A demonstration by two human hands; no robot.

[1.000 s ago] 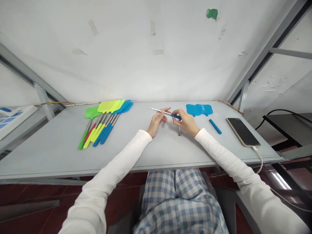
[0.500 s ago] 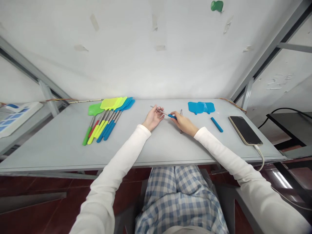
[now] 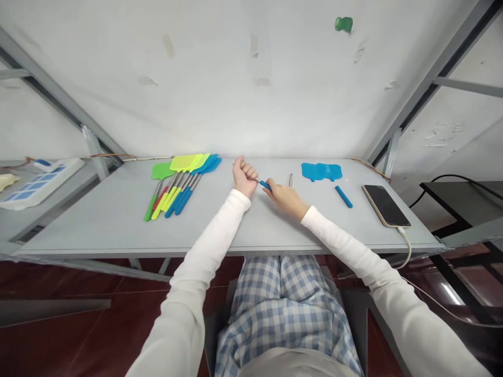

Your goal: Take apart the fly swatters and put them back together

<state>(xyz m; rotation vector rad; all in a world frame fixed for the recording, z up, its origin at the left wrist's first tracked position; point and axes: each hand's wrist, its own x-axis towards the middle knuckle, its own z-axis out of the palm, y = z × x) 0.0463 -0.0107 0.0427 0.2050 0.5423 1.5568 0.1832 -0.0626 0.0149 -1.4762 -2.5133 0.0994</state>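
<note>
My left hand [image 3: 244, 177] is closed in a fist around the metal rod of a fly swatter handle. My right hand [image 3: 286, 198] grips the blue sleeve [image 3: 265, 184] at that handle's other end, and the two hands are close together above the table. Partly behind my right hand, another metal rod [image 3: 291, 179] lies on the tabletop. To the right are blue fly swatter heads [image 3: 321, 171], overlapping side by side, and a loose blue grip [image 3: 343, 197].
Several fly swatters [image 3: 183, 180] in green, red, yellow and blue lie fanned at the left of the grey table [image 3: 118, 225]. A phone [image 3: 386, 205] with a white cable rests at the right. A white wall and metal frame posts [image 3: 94, 152] bound the table.
My left fingers, loosely open around the rod before, have closed into a fist on it. Both hands have shifted slightly left with the handle. The camera view has moved a little.
</note>
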